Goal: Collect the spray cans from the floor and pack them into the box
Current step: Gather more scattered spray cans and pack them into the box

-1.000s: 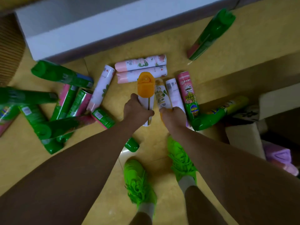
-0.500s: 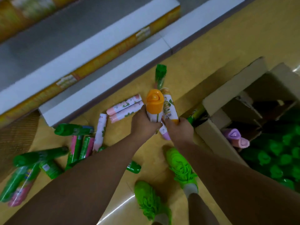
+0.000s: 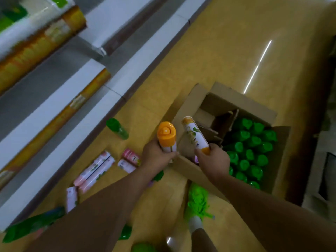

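Observation:
My left hand [image 3: 156,157] grips an orange-capped spray can [image 3: 166,135], cap up, beside the near-left corner of the open cardboard box [image 3: 189,166]. My right hand [image 3: 214,160] holds a white spray can with an orange cap [image 3: 194,135] by its cap end, base tilted up over the box's left edge. Inside the box stand several green-capped cans [image 3: 251,151], filling its right half; cardboard dividers [image 3: 223,124] show in the left half. Pink cans [image 3: 94,169] and a green can [image 3: 118,129] lie on the floor to the left.
A white shelf base [image 3: 76,128] runs diagonally along the left, with yellow-labelled shelving above. More green cans [image 3: 32,224] lie at lower left under my forearm. My green shoes [image 3: 198,200] stand by the box's near side. Yellow floor extends beyond the box.
Both hands have lifted their cans from the floor and carried them right to the box. The view has swung right, bringing the full box of green caps into sight.

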{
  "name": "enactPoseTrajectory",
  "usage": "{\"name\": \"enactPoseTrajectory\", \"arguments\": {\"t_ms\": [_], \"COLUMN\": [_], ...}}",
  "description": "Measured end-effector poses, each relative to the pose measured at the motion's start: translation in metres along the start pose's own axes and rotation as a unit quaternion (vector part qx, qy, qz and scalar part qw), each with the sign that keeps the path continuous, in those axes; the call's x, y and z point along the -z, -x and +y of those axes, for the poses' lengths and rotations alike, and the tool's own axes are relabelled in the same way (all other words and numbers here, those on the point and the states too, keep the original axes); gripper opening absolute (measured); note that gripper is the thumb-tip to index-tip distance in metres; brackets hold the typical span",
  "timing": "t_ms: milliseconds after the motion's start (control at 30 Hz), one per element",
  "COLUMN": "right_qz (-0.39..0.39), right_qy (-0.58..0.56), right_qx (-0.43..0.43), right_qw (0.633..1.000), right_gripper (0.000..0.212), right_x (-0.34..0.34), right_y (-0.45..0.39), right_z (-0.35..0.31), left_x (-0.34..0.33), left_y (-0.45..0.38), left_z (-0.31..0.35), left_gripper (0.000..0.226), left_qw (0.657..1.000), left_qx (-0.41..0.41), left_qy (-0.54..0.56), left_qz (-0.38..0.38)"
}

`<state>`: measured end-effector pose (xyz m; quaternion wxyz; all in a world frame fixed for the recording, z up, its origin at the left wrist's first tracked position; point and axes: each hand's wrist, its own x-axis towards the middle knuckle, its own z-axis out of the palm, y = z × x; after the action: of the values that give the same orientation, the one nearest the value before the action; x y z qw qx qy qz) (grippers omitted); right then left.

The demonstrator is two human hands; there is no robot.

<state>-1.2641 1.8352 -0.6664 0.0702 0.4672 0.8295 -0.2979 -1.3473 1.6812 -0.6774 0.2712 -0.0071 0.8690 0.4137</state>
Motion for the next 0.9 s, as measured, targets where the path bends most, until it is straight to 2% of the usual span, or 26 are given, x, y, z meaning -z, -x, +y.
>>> {"name": "enactPoseTrajectory", "arguments": {"t_ms": [167,367,467,600,733,900], "right_qz": [-0.025,-0.116,-0.155,-0.219,-0.262,-0.305], "right_qy": [0.125,0.262,0.278,0.27,0.286,0.31], "right_qx": [0.032,0.114,0.127,0.121,0.148,0.148], "right_qw": [0.991,0.951,0.939,0.93,0.91,0.888], "right_gripper": [0.036,0.036,0.036,0.039,0.038,0.02], "right_x": [0.038,0.055,0.042,0.009,-0.021,-0.053], "right_y": [-0.058,-0.13,-0.161,-0.192,-0.214,-0.229], "right_z": [0.031,0.051,0.061,0.079,0.099,0.106], "left_x": [-0.043,-0.101,-0.127,-0.156,-0.174,-0.184], "left_y": [-0.028,-0.08,-0.104,-0.13,-0.147,-0.16], "left_z": [0.039,0.058,0.049,0.024,-0.004,-0.038], "left_gripper": [0.039,0.038,0.048,0.072,0.07,0.061], "left_qw": [0.999,0.991,0.985,0.979,0.965,0.951], "left_qx": [-0.025,-0.045,-0.044,-0.018,-0.042,-0.102], "left_qy": [-0.028,-0.091,-0.124,-0.141,-0.187,-0.196], "left_qz": [-0.036,-0.089,-0.109,-0.147,-0.179,-0.214]}}
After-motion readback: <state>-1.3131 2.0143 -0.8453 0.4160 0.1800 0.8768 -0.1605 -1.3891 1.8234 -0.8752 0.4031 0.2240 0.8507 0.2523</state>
